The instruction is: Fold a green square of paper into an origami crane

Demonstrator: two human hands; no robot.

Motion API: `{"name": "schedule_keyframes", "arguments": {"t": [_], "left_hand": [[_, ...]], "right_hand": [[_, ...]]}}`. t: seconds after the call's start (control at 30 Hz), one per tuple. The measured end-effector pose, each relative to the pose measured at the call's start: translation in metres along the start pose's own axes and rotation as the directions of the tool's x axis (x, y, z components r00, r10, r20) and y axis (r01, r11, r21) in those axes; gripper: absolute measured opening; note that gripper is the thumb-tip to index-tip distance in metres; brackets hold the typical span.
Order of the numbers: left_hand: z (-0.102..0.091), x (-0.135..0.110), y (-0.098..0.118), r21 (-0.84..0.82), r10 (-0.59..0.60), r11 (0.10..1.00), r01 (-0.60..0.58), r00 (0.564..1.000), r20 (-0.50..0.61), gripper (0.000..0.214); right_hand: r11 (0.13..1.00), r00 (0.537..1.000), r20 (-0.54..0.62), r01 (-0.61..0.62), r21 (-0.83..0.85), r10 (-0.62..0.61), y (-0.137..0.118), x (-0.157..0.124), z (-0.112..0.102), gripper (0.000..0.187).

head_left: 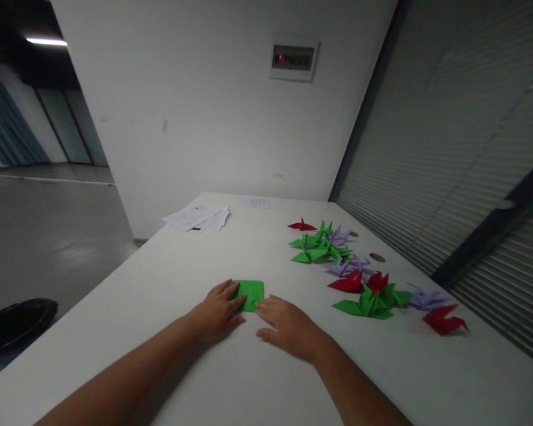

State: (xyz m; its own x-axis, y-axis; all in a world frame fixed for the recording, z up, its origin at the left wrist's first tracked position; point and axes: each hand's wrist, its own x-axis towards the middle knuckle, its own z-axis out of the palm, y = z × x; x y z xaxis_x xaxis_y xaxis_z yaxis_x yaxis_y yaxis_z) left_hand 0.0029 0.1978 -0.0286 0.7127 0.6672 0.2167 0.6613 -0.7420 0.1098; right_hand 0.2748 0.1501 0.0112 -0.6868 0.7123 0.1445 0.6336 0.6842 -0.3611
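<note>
A green square of folded origami paper (252,291) lies flat on the white table (195,378) in front of me. My left hand (217,309) rests on its left side, fingers spread and fingertips pressing on the paper. At the lower right corner, the fingertips of my right hand (286,322) touch or nearly touch the paper's edge, with the thumb apart from the fingers. Neither hand is wrapped round anything. Part of the paper's left edge is hidden under my left fingers.
Several folded paper cranes in green, red and purple lie along the right side, among them a red crane (444,320) and a green crane (371,303). Printed sheets (199,218) lie at the far left. A black-lined bin (18,325) stands beyond the left table edge.
</note>
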Motion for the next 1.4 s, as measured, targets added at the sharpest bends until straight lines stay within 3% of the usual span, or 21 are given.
{"name": "schedule_keyframes", "arguments": {"t": [0.13,0.5,0.9,1.4], "left_hand": [[0.002,0.0,0.0,-0.008,-0.029,1.0,0.029,1.0,-0.012,0.058],[-0.015,0.004,0.009,-0.059,-0.006,0.998,0.008,1.0,0.027,0.052],[-0.012,0.005,0.01,-0.066,0.005,0.998,-0.003,1.0,0.023,0.04],[-0.008,0.004,0.003,-0.095,0.015,0.995,-0.011,0.999,0.049,0.045]], "right_hand": [[1.0,1.0,0.016,0.005,0.0,-0.005,-0.004,0.0,0.001,0.047],[0.995,0.994,0.059,0.097,0.015,-0.097,-0.022,0.0,0.002,0.047],[0.99,0.987,0.078,0.139,0.031,-0.141,-0.026,0.001,0.002,0.048],[0.992,0.988,0.079,0.129,0.007,-0.13,-0.025,0.003,0.002,0.045]]}}
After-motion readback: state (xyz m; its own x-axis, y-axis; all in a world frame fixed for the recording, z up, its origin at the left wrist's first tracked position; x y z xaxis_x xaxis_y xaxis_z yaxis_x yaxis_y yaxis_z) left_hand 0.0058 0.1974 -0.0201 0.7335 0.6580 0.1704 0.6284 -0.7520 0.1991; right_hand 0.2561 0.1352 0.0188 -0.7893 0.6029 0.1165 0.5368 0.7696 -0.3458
